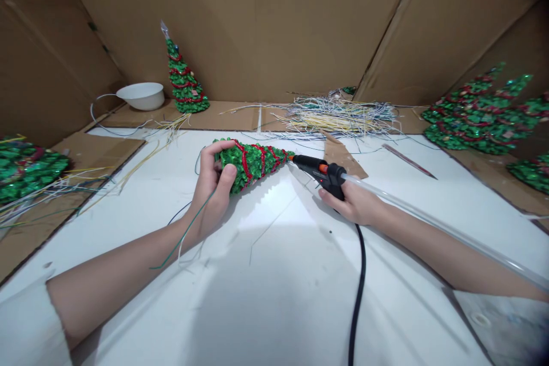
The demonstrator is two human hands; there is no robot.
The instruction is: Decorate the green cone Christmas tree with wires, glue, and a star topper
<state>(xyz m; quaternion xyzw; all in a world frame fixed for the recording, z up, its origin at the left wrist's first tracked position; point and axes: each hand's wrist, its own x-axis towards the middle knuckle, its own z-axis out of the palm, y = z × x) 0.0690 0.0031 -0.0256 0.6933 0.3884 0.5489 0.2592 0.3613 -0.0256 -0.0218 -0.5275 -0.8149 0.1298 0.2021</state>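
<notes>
- Left hand (217,186) of mine is closed around the wide base of a small green tree (259,164), thumb on the near side and fingers over the top.
- I hold this tree on its side above the middle of the white bench (278,291), its point toward my right; whether it touches the surface I can't tell.
- Red garland (243,164) winds around it, and thin wires (189,230) trail from near its base across my wrist.
- Right hand (354,201) of mine is wrapped around the grip of a black glue gun (312,164), its nozzle right at the tree's tip; I can't tell if they touch.
- A long clear glue stick (433,229) runs from the gun's back over my forearm, and a black cord (359,286) drops toward me.
- Beyond the gun I see a cardboard scrap (346,159) and a loose heap of wires (343,115).
- Farther back on my left, a decorated tree (185,83) stands upright beside a white bowl (143,95).
- More trees (469,117) stand at my far right.
</notes>
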